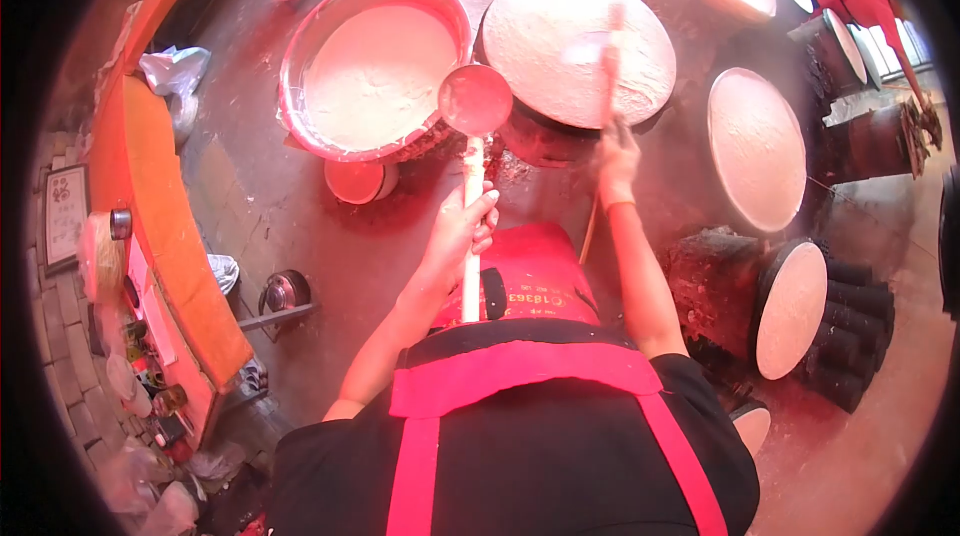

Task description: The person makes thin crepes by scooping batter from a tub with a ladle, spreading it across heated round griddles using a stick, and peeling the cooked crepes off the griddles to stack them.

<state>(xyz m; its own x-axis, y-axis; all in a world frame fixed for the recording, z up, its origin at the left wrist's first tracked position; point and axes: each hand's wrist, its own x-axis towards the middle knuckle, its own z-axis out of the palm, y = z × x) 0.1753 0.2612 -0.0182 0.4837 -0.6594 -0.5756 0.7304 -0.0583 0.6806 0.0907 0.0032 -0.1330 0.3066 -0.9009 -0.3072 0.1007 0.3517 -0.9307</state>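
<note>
My left hand [462,226] is closed around the pale handle of a long ladle [475,100]. The ladle's round bowl hangs between a large tub [290,86] of pale batter and a round griddle. In my right hand [618,164] is a wooden batter spreader [609,76], smeared by motion, reaching over the griddle. Pale batter [540,36] covers the griddle's top, with ridges near its right side. The stick's lower end runs down past my wrist. Whether the spreader's head touches the batter I cannot tell.
Below the tub stands a small red bucket [355,181]. More round pale-topped griddles stand to the right, among them one [757,149] and another [792,311] on a dark drum. Dark cylinders [850,326] lie beside it. An orange counter [165,216] borders the left.
</note>
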